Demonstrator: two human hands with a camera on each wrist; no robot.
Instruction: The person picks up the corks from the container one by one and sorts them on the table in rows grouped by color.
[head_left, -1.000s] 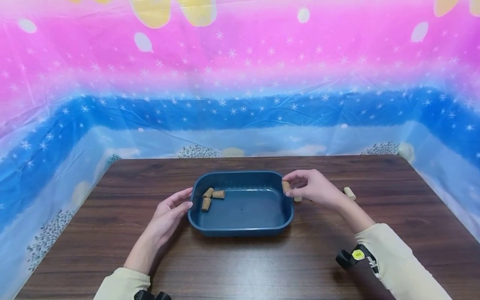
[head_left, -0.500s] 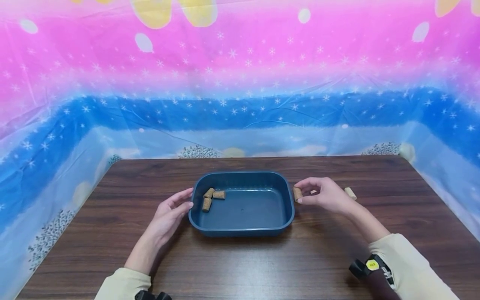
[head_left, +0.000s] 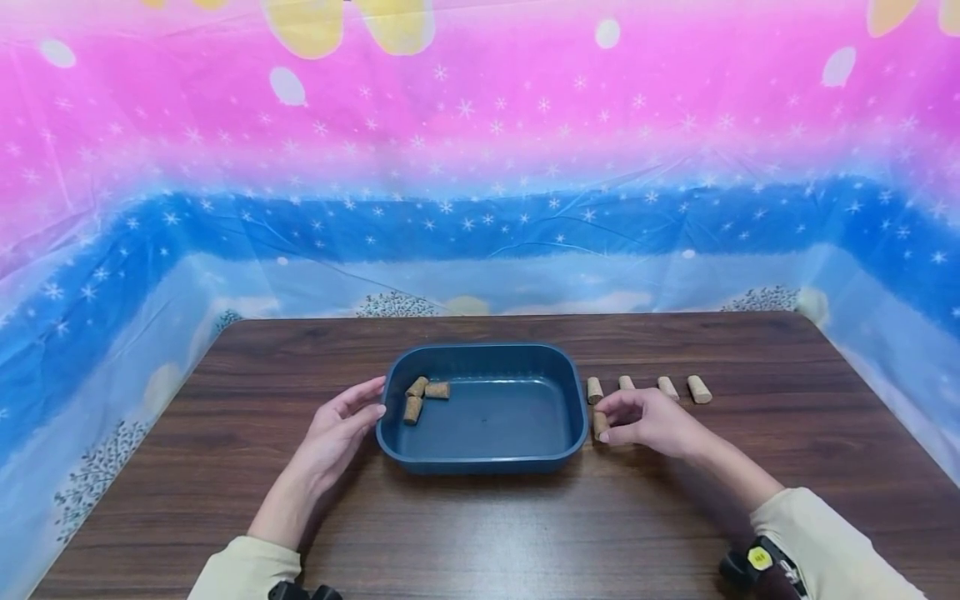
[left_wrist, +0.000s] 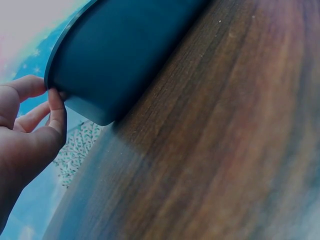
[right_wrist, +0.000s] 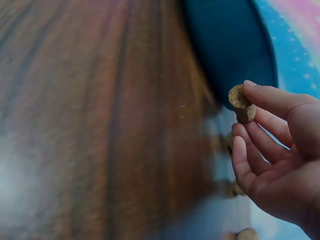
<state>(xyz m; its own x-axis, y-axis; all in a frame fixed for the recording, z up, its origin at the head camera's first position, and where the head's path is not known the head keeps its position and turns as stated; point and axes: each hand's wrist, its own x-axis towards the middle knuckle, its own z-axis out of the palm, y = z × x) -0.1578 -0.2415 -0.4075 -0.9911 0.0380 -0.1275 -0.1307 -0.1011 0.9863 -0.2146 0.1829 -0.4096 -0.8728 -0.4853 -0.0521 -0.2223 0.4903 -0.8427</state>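
Note:
My left hand (head_left: 341, 433) pinches the left rim of a dark blue plastic tub (head_left: 480, 459) between thumb and fingers; the left wrist view shows this hand (left_wrist: 35, 130) at the tub's rim (left_wrist: 62, 37). Three brown corks lie inside at the left, one of them the cork (head_left: 437, 390). Just outside the tub's right wall, my right hand (head_left: 660, 423) holds another cork (head_left: 600, 425) between thumb and fingers. In the right wrist view the held cork (right_wrist: 242, 104) sits at the fingertips. Whether it touches the table cannot be told.
Behind the right hand, several corks stand or lie in a row right of the tub, from the near cork (head_left: 595, 390) to the end cork (head_left: 699, 389). All rest on a dark wooden table (head_left: 480, 533). A patterned cloth (head_left: 480, 225) surrounds the table's back and sides.
The right hand has moved from the tub's right rim to the right and toward me, still holding a cork. More of the cork row now shows behind it. Left hand and tub stay put.

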